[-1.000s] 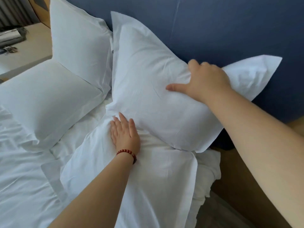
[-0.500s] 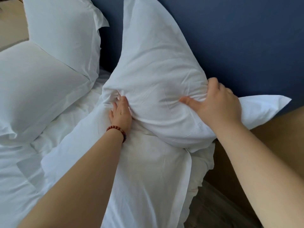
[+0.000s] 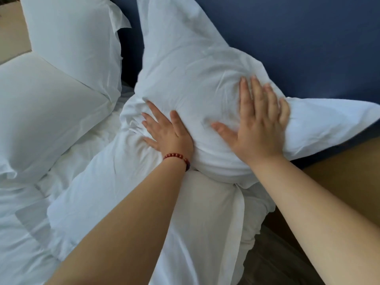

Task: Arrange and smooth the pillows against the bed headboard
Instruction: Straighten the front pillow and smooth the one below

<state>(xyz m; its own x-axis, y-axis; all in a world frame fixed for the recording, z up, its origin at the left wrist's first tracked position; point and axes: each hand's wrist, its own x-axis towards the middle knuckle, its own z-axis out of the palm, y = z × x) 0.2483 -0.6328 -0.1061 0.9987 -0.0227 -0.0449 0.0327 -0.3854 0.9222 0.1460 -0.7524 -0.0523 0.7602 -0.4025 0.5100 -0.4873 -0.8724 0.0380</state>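
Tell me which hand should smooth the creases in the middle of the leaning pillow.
Probably the right hand: it lies flat on the leaning pillow beside the creases; the left hand presses its lower edge.

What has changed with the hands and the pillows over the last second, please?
The right hand let go of the edge of the upright pillow and now presses flat on its front, fingers spread. The left hand moved up from the lower pillow onto the upright one's bottom left. The two left pillows stayed put.
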